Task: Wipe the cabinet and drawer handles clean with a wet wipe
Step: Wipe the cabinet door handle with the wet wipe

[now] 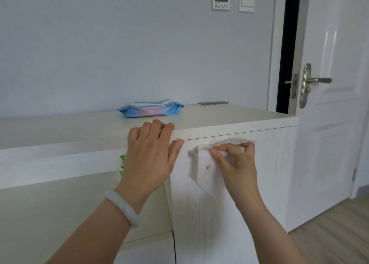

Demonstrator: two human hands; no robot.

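Right of centre in the frame, on the white cabinet door (229, 193), my right hand (237, 159) is pinching the wet wipe (203, 167) between thumb and fingertips, draping it over the door's small metal handle (192, 153), whose left end peeks out beside the sheet. My left hand (151, 153) rests on the cabinet top's front edge (60, 149), fingers curled over the lip and thumb down the face, holding nothing but the edge. That wipe is limp, thin and damp (a couple of orange specks already on it), so I reckon it will cling, fold and slide rather than push back. I think the best hold is through the cloth, fingers wrapped round the bar itself, since a corner pinch would only let it flap. Up on the cabinet top, upper middle of the frame, sits the blue wipes pack (150, 108). Far right, a room door with a lever handle (317, 80).
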